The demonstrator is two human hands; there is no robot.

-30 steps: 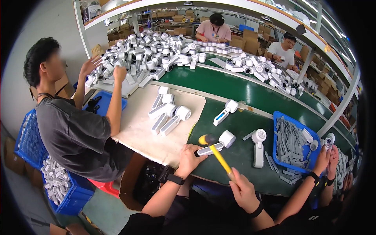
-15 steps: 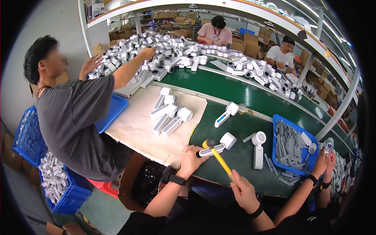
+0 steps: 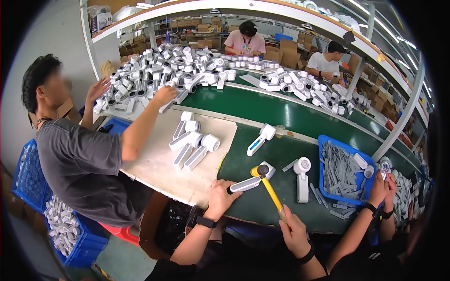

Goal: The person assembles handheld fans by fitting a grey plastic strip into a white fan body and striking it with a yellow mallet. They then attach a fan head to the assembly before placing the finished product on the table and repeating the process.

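My left hand (image 3: pixel 219 199) grips the handle end of a white handheld fan (image 3: pixel 246 185), which lies tilted on the green work surface with its round head away to the right. In my right hand (image 3: pixel 295 234) is a hammer (image 3: pixel 273 194) with a yellow handle and a black-and-yellow head. The hammer's head is over the fan where handle and round head join, hiding part of it; I cannot tell whether they touch. Another fan (image 3: pixel 261 139) with a blue strip on its handle lies beyond, and a fan with a grille (image 3: pixel 302 180) lies to the right.
Several fans (image 3: pixel 194 145) lie on the pale board to the left. A blue tray (image 3: pixel 322 161) of grey strips stands at right, with loose strips (image 3: pixel 340 213) beside it. A co-worker (image 3: pixel 77 154) reaches toward a large fan pile (image 3: pixel 154 70); another person's hands (image 3: pixel 382 189) work at far right.
The hammer's head has shifted right along the fan, from over its handle toward its round head. The co-worker's arm at left has drawn back from the pile. The whole view has shifted slightly.
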